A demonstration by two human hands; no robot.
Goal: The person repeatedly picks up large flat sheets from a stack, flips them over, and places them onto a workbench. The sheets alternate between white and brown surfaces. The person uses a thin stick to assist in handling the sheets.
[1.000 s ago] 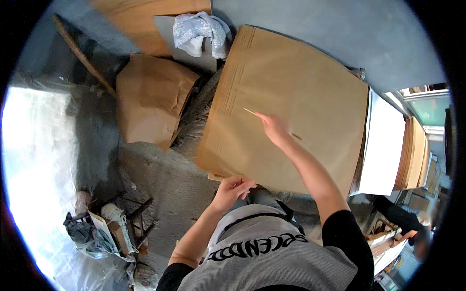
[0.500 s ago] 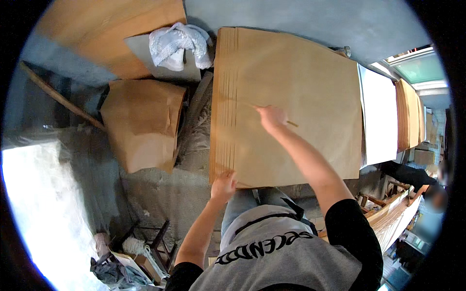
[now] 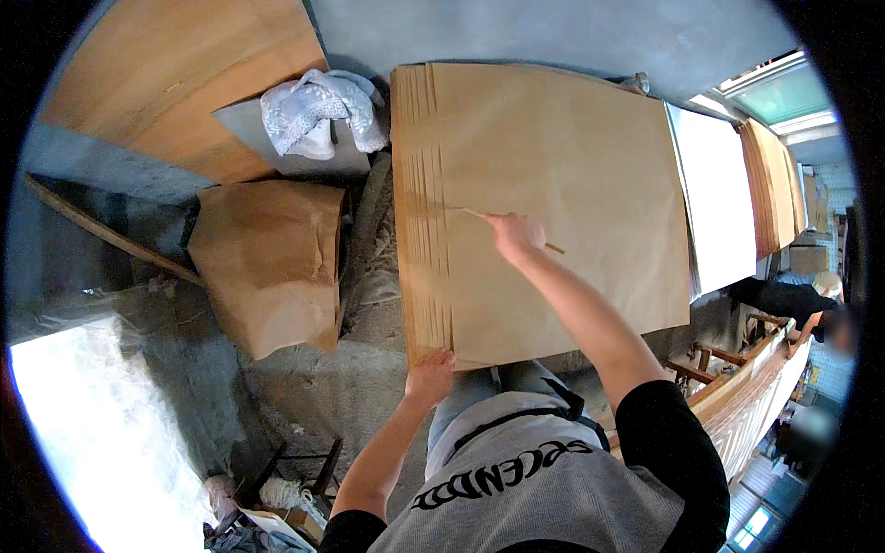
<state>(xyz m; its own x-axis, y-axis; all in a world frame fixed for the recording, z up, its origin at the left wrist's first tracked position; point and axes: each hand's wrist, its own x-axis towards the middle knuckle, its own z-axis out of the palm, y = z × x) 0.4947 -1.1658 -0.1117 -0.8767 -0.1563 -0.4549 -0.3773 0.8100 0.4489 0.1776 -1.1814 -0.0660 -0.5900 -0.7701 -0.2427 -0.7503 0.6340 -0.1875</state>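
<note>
A stack of large brown paper sheets (image 3: pixel 562 194) lies in front of me, its left edges fanned out in narrow steps. My right hand (image 3: pixel 518 236) is closed around a thin, light-brown stick (image 3: pixel 555 248) over the middle left of the top sheet. The stick's pale front end points left at the stepped edges; its very tip is blurred. At the near left corner of the stack, my left hand (image 3: pixel 430 376) is closed on the layered paper edges, its fingertips partly hidden.
White sheets (image 3: pixel 714 198) and another brown stack (image 3: pixel 761 189) lie to the right. Left of my stack stands a brown paper-covered bundle (image 3: pixel 272 267), with a white patterned cloth (image 3: pixel 318 111) behind it. Another person in dark sleeves (image 3: pixel 784 297) is beside a wooden frame (image 3: pixel 737 401) at far right.
My left hand has come down onto the near left corner of the sheets. The right hand still holds the stick near the stepped edges. The whole view has shifted slightly.
</note>
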